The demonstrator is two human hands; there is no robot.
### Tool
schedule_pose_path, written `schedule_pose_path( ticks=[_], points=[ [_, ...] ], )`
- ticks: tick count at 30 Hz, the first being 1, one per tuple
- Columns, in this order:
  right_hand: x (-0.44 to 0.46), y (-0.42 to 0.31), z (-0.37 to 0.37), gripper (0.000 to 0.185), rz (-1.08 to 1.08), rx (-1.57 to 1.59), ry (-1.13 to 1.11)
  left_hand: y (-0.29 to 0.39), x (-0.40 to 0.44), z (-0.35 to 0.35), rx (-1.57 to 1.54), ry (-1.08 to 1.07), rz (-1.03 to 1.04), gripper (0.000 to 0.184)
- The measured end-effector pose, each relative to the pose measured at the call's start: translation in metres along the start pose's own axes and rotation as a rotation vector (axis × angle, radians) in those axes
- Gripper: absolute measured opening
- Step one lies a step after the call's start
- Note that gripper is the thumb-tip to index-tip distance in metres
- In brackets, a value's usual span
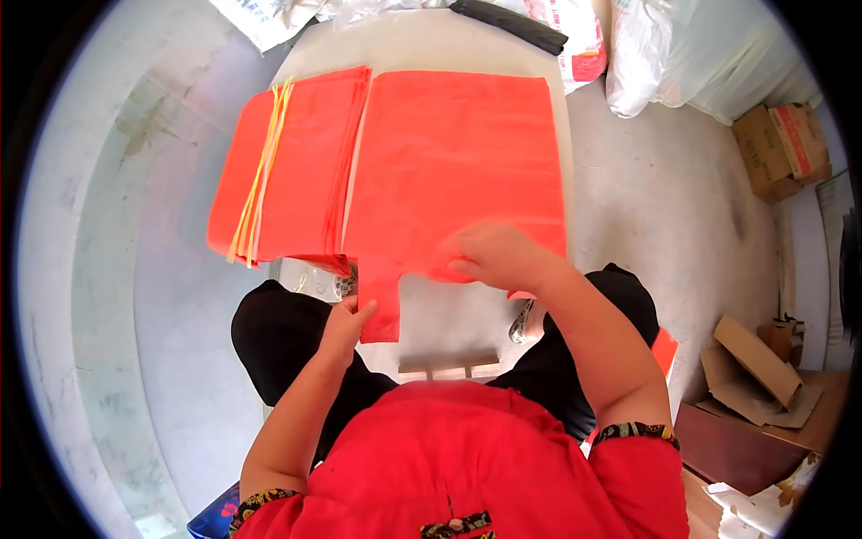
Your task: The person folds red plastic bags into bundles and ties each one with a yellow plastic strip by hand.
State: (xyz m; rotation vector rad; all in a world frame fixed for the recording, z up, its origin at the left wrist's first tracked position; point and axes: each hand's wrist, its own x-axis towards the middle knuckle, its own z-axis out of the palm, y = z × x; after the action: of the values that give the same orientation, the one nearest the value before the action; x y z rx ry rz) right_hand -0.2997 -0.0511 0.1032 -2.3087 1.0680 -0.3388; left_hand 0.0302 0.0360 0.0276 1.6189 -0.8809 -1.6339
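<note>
A flat red plastic bag (458,162) lies spread on the pale table (314,49), its handle end hanging over the near edge. My left hand (346,325) pinches the left handle strip of this bag between thumb and fingers. Over the bag's near edge, on the right, is my right hand (494,256), slightly blurred, its fingers closed at the red plastic. To the left lies a stack of folded red bags (310,162), with several yellow strips (262,175) laid across it.
A black roll (509,27) lies at the table's far edge, near white plastic bags (639,54). Cardboard boxes stand on the floor at the right, one closed (781,148) and one open (754,377). My knees are under the near edge.
</note>
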Motion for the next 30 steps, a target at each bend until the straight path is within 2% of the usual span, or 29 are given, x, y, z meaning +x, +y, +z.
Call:
schedule_pose_path(
  ticks=[4,9,12,15,18,21,24,27,30],
  points=[
    [0.014,-0.020,0.020,0.029,-0.134,0.109,-0.001,0.013,-0.008,-0.006,-0.094,-0.039,-0.065,0.022],
    [0.026,-0.044,0.039,0.032,-0.241,0.223,-0.031,0.042,-0.021,0.005,-0.205,-0.079,-0.132,0.027],
    [0.024,-0.058,0.050,0.039,-0.368,0.180,0.127,0.057,-0.024,0.016,-0.278,-0.109,-0.133,0.025],
    [0.025,-0.077,0.049,0.045,-0.495,0.027,0.193,0.051,-0.012,0.012,-0.293,-0.175,-0.162,0.022],
    [0.028,-0.083,0.066,0.035,-0.551,-0.048,0.291,0.059,-0.016,0.025,-0.293,-0.099,-0.188,0.018],
    [0.027,-0.082,0.080,0.024,-0.501,-0.206,0.251,0.064,-0.020,0.030,-0.232,-0.104,-0.162,0.022],
    [0.027,-0.080,0.080,0.020,-0.512,-0.145,0.304,0.047,-0.010,0.014,-0.158,-0.026,-0.109,0.026],
    [0.029,-0.078,0.075,0.021,-0.460,-0.083,0.342,0.044,-0.001,0.010,0.015,0.151,0.202,0.041],
    [0.033,-0.074,0.070,0.029,-0.306,0.004,0.255,0.053,0.020,0.007,0.408,0.162,0.694,0.055]
  ],
)
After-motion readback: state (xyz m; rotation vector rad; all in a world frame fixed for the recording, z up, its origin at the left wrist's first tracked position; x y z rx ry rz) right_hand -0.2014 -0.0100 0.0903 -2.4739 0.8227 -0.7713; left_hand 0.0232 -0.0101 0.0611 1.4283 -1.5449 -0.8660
